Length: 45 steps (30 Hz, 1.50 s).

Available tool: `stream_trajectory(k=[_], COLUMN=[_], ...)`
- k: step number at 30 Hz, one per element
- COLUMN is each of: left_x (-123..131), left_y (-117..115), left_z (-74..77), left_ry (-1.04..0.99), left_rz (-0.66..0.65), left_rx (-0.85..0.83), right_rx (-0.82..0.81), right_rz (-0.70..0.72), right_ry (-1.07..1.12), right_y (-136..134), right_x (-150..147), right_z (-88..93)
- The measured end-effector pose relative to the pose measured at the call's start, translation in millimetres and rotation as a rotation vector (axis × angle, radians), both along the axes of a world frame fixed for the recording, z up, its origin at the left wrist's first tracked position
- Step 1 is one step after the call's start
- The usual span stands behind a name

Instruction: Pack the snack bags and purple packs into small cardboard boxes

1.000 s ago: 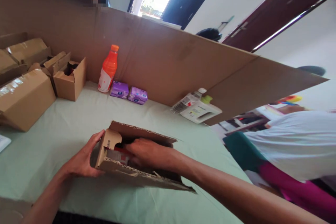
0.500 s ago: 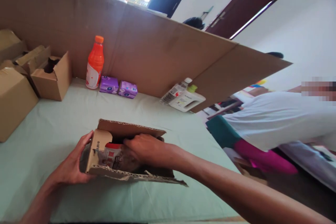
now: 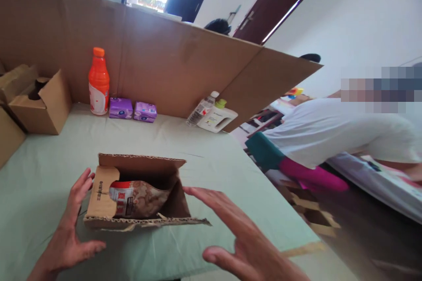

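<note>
An open cardboard box (image 3: 103, 191) rests on the green cloth in front of me, its long flaps raised. Inside it lies a red, white and brown printed food packet (image 3: 145, 197); what the packet contains I cannot make out. My left hand (image 3: 70, 228) is at the box's left end with thumb and fingers spread apart, holding nothing. On the other side, my right hand (image 3: 234, 232) is open, its fingertips close to the box's right end; whether they touch it I cannot tell.
An orange bottle (image 3: 98, 81) and two purple packs (image 3: 120, 108) (image 3: 145, 112) stand along a cardboard partition (image 3: 158, 57). Farther right are a clear bottle (image 3: 202, 109) and a white jug (image 3: 216, 118). Cardboard boxes (image 3: 49, 105) sit at left. Another person (image 3: 329, 129) bends over at right.
My right hand has come out of the box and opened beside its right end. My left hand has let go of the box's left end. The view has shifted to the right.
</note>
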<state>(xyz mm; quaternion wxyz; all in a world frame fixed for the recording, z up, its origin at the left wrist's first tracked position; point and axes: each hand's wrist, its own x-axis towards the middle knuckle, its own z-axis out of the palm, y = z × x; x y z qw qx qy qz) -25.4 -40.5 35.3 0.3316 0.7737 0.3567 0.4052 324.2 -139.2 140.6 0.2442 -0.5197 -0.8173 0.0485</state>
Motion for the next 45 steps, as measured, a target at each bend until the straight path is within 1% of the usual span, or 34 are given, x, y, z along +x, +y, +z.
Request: stream_trajectory(k=[2, 5, 8, 10, 13, 15, 17, 19, 21, 23, 25, 28, 30, 32, 34, 35, 37, 39, 42, 43, 45], left_x=[7.2, 15.4, 20.5, 24.7, 33.3, 38.9, 42.8, 44.6, 44.2, 41.5, 36.7, 27.0, 20.9, 17.3, 16.7, 17.1, 17.1, 13.1, -3.4, -11.3, -28.4], left_y=[-6.7, -10.7, -11.8, -13.4, -17.7, -21.0, -24.1, -26.7, -28.2, -27.4, -23.5, -13.1, -7.3, -5.5, -7.6, -9.5, -14.0, -18.7, -25.7, -27.8, -30.5], left_z=[6.8, 16.1, 23.7, 27.9, 32.8, 35.1, 36.1, 35.4, 33.7, 33.0, 35.0, 41.0, 43.1, 41.4, 36.5, 33.7, 29.0, 27.0, 28.2, 29.0, 30.2], left_ry=[0.018, 0.013, 0.019, 0.019, -0.054, -0.101, -0.099, -0.081, -0.071, -0.045, 0.012, 0.101, 0.118, 0.109, 0.085, 0.071, 0.050, 0.038, 0.049, 0.056, 0.066], left_rz=[0.068, 0.152, 0.218, 0.286, 0.392, 0.418, 0.418, 0.428, 0.440, 0.428, 0.393, 0.263, 0.137, 0.032, -0.015, -0.012, 0.043, 0.145, 0.376, 0.472, 0.675], left_rx=[0.079, 0.121, 0.094, 0.046, -0.057, -0.118, -0.141, -0.121, -0.099, -0.068, -0.019, 0.026, -0.006, -0.066, -0.107, -0.113, -0.097, -0.070, -0.059, -0.055, -0.021], right_rx=[0.025, 0.100, 0.167, 0.226, 0.327, 0.373, 0.385, 0.354, 0.292, 0.243, 0.214, 0.166, 0.155, 0.156, 0.148, 0.136, 0.119, 0.111, 0.071, 0.047, -0.005], right_rz=[0.023, 0.000, -0.049, -0.093, -0.168, -0.211, -0.227, -0.169, -0.063, 0.011, 0.043, 0.075, 0.060, 0.010, -0.020, -0.017, 0.012, 0.070, 0.215, 0.278, 0.380], right_ry=[0.009, 0.053, 0.132, 0.153, 0.133, 0.112, 0.102, 0.111, 0.118, 0.121, 0.109, 0.056, 0.017, 0.004, 0.027, 0.039, 0.055, 0.062, 0.065, 0.058, 0.024], right_y=[3.9, 9.1, 9.3, 9.1, 14.5, 24.3, 37.1, 48.4, 54.2, 53.9, 49.2, 37.8, 28.5, 19.6, 15.0, 15.6, 24.7, 45.4, 96.0, 116.3, 157.5], right_x=[-6.8, -13.8, -17.0, -18.2, -18.2, -16.4, -14.5, -14.0, -14.9, -15.1, -12.6, -5.7, -2.2, -0.7, -0.3, -0.5, -2.8, -9.9, -35.9, -50.0, -86.9], right_z=[-15.4, -34.2, -48.5, -54.3, -53.2, -46.8, -39.8, -36.3, -37.3, -41.3, -45.9, -55.0, -65.5, -79.3, -92.3, -96.8, -100.5, -97.6, -85.3, -79.7, -67.1])
